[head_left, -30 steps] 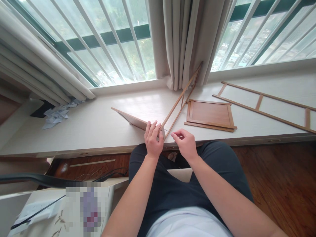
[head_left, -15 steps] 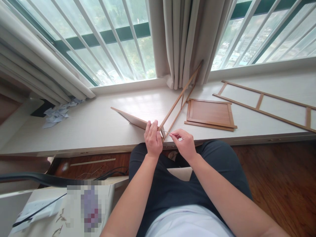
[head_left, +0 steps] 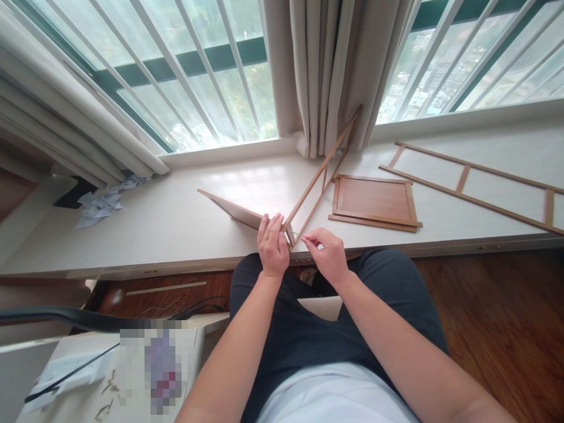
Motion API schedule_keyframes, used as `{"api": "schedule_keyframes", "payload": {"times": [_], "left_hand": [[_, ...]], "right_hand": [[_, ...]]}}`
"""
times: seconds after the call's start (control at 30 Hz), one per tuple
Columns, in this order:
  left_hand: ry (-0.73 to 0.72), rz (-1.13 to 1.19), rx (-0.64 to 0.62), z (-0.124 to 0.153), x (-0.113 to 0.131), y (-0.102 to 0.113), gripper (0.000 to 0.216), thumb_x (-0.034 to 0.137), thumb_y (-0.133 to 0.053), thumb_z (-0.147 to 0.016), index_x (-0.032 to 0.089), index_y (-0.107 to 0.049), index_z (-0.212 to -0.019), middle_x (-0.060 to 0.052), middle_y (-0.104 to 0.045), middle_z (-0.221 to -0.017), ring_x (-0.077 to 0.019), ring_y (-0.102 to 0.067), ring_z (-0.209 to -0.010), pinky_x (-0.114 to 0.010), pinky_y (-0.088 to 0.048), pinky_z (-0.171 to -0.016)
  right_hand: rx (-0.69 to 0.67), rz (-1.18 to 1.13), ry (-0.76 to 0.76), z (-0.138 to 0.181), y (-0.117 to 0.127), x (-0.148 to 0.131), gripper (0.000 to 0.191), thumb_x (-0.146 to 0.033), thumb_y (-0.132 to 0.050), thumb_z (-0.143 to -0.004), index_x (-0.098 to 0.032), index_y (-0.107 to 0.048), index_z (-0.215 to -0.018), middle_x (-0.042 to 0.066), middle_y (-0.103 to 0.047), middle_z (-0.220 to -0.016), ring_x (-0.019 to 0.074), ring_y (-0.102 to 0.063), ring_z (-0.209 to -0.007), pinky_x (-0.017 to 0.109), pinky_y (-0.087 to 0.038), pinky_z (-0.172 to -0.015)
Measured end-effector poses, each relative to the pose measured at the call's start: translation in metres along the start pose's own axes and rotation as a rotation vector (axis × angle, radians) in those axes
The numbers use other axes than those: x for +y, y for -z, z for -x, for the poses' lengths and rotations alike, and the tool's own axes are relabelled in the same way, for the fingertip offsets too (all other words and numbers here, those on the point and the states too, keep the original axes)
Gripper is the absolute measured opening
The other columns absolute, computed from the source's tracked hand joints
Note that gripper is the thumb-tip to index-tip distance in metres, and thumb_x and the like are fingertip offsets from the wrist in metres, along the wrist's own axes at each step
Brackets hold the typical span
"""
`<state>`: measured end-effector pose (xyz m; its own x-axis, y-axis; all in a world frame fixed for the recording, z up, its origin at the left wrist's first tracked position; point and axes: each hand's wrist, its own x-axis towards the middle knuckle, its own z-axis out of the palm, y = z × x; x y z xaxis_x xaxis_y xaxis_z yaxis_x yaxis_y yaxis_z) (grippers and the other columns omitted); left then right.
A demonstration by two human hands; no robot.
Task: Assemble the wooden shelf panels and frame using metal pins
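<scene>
I sit at a white window ledge (head_left: 167, 229). My left hand (head_left: 272, 249) is closed around the near corner where a tilted wooden panel (head_left: 231, 210) meets a long wooden ladder-like frame (head_left: 321, 170) that leans up toward the curtain. My right hand (head_left: 328, 254) pinches a thin metal tool (head_left: 298, 235), its tip at that same corner, just right of my left fingers.
A flat wooden panel (head_left: 374, 201) and a second ladder frame (head_left: 476, 182) lie on the ledge to the right. Crumpled paper (head_left: 103, 202) sits at the far left. A white box (head_left: 88, 376) with small screws (head_left: 106, 390) stands at lower left. Curtains (head_left: 328, 70) hang behind.
My right hand has shifted slightly left and up, bringing the thin tool closer to the corner under my left hand. The wooden parts stay where they were.
</scene>
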<state>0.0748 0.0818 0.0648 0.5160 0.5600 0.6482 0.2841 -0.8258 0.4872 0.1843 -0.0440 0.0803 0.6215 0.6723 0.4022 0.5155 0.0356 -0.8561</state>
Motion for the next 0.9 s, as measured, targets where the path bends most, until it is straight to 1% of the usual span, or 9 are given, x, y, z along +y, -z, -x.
{"api": "schedule_keyframes", "payload": {"times": [0.4,0.6,0.77,0.9], "left_hand": [[-0.026,-0.013,0.022,-0.002,0.001,0.000,0.046,0.025,-0.030,-0.104,0.013,-0.064,-0.133,-0.012,-0.066,-0.137,-0.0250,-0.039,-0.148,-0.046,-0.036,-0.120],[-0.029,-0.014,0.020,0.000,-0.001,-0.002,0.047,0.027,-0.029,-0.104,0.014,-0.064,-0.133,-0.012,-0.065,-0.137,-0.0257,-0.038,-0.149,-0.047,-0.036,-0.120],[-0.032,-0.007,0.027,-0.001,0.001,-0.001,0.047,0.027,-0.029,-0.104,0.013,-0.065,-0.131,-0.012,-0.066,-0.137,-0.0255,-0.039,-0.149,-0.047,-0.036,-0.120],[-0.038,0.010,0.031,-0.001,0.001,-0.002,0.045,0.025,-0.031,-0.103,0.013,-0.065,-0.131,-0.013,-0.065,-0.138,-0.0252,-0.038,-0.149,-0.047,-0.036,-0.121]], "right_hand": [[0.012,0.035,0.103,-0.001,-0.003,0.006,0.015,-0.030,-0.061,-0.097,-0.023,-0.070,-0.087,0.005,-0.071,-0.086,0.0195,-0.065,-0.080,0.033,-0.055,-0.075],[0.019,0.058,0.120,-0.003,-0.002,0.006,0.015,-0.031,-0.062,-0.097,-0.024,-0.071,-0.087,0.006,-0.072,-0.085,0.0200,-0.066,-0.080,0.033,-0.055,-0.071],[0.052,0.057,0.057,-0.002,-0.003,0.000,0.017,-0.033,-0.065,-0.094,-0.022,-0.070,-0.083,0.005,-0.072,-0.082,0.0172,-0.062,-0.069,0.031,-0.052,-0.068],[0.065,-0.014,-0.092,0.000,-0.005,-0.005,0.020,-0.037,-0.070,-0.090,-0.020,-0.072,-0.078,0.004,-0.073,-0.079,0.0154,-0.059,-0.062,0.030,-0.051,-0.064]]}}
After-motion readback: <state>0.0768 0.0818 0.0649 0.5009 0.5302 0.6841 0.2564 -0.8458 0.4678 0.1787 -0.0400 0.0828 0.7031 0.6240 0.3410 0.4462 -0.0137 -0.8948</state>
